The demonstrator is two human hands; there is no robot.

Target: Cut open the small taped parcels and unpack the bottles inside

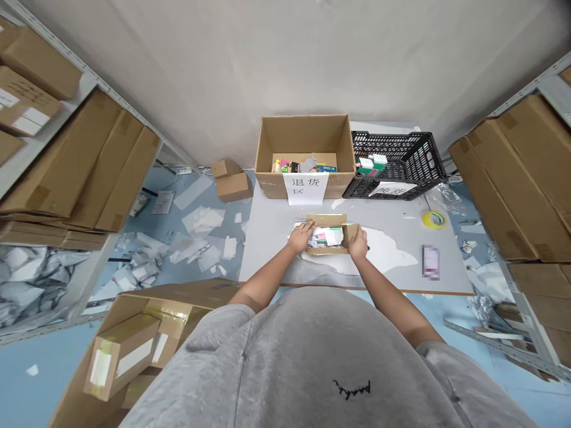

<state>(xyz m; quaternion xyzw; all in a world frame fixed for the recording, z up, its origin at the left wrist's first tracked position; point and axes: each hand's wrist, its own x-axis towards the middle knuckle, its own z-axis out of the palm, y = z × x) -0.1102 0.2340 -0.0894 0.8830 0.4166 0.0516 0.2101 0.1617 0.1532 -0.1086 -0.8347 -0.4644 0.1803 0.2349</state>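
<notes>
Overhead view of a white worktable (pixel 267 255) at a person's chest, seen from the head-worn camera. At centre, a small open cardboard carton (pixel 326 220) sits on the table with its flaps spread. Its contents, a mixed pile of small printed packets (pixel 325 236), fill the middle of the carton, so it is not emptied. The left hand (pixel 301 236) lies at the carton's left side, fingers bent down over the pile; whether it grips anything cannot be told. The right hand (pixel 357 244) is curved over the carton's right wall and appears to grip it.

Upper centre: a larger open carton (pixel 303 134), labelled by a white paper sign (pixel 306 187), holds a row of colourful boxed goods (pixel 304 165) along its floor. Upper right: a black plastic crate (pixel 401 142) holds a few green-and-white boxes (pixel 372 164). Right of the hands lie a roll of yellow tape (pixel 434 219) and a pixelated, unreadable label (pixel 430 261).
</notes>
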